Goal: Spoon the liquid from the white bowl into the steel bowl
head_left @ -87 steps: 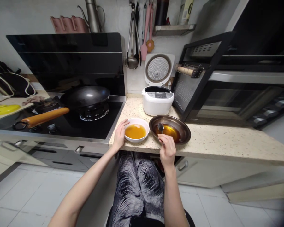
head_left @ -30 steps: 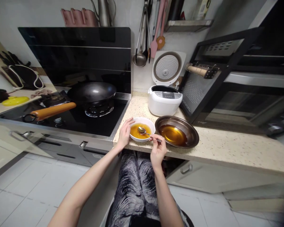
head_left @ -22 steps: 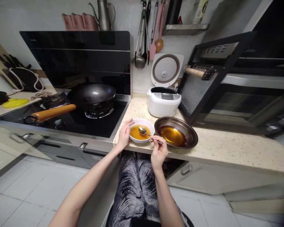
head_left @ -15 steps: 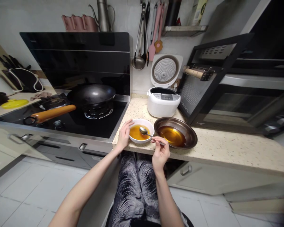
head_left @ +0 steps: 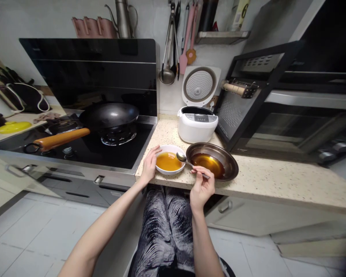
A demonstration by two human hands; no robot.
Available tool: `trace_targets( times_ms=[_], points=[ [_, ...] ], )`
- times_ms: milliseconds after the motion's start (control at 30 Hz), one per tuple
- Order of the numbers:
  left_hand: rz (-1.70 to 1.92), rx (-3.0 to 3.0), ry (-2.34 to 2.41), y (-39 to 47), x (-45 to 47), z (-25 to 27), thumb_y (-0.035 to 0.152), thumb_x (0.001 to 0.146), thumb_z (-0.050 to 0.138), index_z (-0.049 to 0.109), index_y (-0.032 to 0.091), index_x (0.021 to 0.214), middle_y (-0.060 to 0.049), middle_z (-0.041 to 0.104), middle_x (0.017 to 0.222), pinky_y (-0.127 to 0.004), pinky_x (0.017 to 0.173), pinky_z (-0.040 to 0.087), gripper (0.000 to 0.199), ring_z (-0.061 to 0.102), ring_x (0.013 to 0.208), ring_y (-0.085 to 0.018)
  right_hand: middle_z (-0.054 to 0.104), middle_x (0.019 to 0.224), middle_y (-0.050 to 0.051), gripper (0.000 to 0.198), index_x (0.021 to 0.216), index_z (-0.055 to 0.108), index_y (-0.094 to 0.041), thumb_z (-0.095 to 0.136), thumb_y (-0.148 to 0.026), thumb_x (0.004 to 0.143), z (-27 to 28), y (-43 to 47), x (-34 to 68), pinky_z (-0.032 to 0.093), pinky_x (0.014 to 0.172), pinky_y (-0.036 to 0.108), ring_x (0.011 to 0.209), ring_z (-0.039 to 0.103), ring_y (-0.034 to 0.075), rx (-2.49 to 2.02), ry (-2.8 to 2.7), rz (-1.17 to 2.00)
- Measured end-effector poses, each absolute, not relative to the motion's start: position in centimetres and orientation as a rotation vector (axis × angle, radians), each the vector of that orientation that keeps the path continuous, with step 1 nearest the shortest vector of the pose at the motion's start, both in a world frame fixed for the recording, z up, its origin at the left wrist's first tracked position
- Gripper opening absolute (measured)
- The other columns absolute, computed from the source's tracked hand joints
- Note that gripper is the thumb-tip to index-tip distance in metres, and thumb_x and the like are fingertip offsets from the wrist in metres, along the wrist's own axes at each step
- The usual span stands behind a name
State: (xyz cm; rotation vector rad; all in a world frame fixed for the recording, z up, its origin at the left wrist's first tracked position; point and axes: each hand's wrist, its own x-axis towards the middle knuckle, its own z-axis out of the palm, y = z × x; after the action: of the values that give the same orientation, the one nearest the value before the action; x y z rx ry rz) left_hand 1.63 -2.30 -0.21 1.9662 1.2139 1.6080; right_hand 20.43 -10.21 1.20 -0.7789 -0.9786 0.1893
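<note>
A yellow lid point(head_left: 14, 127) lies at far left beside a black cooktop point(head_left: 123, 157), where a black wok point(head_left: 111, 114) with an orange handle sits on a burner; the marking on the upper left of the dark panel point(head_left: 89, 73) behind is too small to read. Just right of the cooktop, at the front left corner of a speckled counter point(head_left: 265, 173), a person's left hand point(head_left: 150, 164) rests against the left side of a white bowl point(head_left: 170, 172), fingertips on its rim; whether the thumb closes on it cannot be told. Amber liquid point(head_left: 167, 162) fills the bowl's lower part. The right hand point(head_left: 202, 190) grips a metal spoon point(head_left: 186, 161) by its handle, the spoon's head raised over the bowl's right rim. Toward the counter's back edge stands a white rice cooker point(head_left: 197, 129), lid up, the characters on its front display not legible. Near the front edge, just right of the white bowl, a dark metal bowl point(head_left: 231, 163) holds a similar amber liquid, its left part below the spoon hand's fingers. On the wall shelf point(head_left: 222, 37) above, a container point(head_left: 240, 15) with a yellow label shows a black "6." At right, a dark oven point(head_left: 300, 130) bears a small mark at its lower left, unreadable.
</note>
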Motion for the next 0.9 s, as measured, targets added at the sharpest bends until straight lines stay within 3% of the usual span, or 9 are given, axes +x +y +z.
trace_targets(
  times_ms=[567,900],
  points=[
    [1.607,1.986,1.21,-2.2,1.4,-0.3,0.039,0.106,0.033,0.07,0.018,0.123,-0.014,0.064,0.144,-0.053,0.122,0.038,0.046,0.057,0.138,-0.027,0.069,0.093,0.005,0.01,0.096,0.064,-0.02,0.057,-0.026,0.1,0.4,-10.0,23.7,0.062,0.077,0.034,0.086,0.07,0.017,-0.896,-0.993,-0.022],
    [1.602,1.986,1.216,-2.3,1.5,-0.2,0.038,0.106,0.033,0.071,0.017,0.123,-0.014,0.063,0.144,-0.053,0.122,0.039,0.046,0.057,0.138,-0.028,0.073,0.097,0.006,0.018,0.106,0.066,-0.022,0.053,-0.012,0.099,0.1,-9.8,25.1,0.059,0.085,0.036,0.094,0.07,0.018,-0.876,-1.342,-0.186]
  ],
)
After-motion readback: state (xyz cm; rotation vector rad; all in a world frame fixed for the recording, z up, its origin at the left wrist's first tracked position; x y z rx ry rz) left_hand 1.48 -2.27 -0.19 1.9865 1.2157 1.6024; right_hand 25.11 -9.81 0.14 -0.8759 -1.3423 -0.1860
